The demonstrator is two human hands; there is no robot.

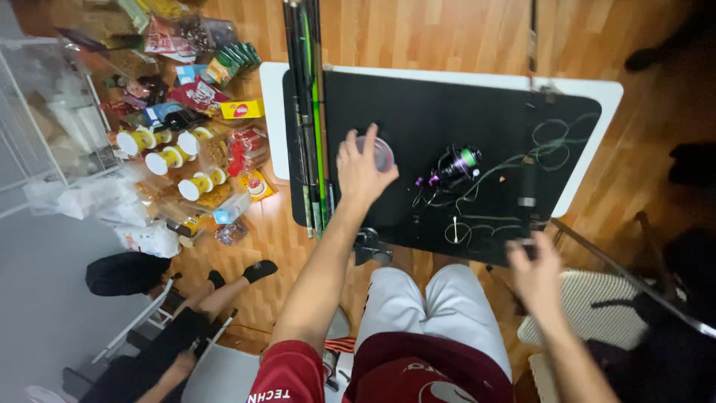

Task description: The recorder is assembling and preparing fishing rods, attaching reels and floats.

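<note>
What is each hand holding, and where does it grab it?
The left hand grips a small clear round container by its rim. The right hand is blurred; a hold cannot be told.

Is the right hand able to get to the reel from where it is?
Probably yes. The right hand is at the table's near edge, and the reel lies on the black mat just beyond, with only loose line between them.

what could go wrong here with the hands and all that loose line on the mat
The loose line lies in loops across the black mat, close to the right hand at the table edge; a finger could snag it and drag the fishing reel. The left hand covers a small clear cup beside the bundled rods; a sideways nudge might tip the cup or roll the rods off the table.
</note>
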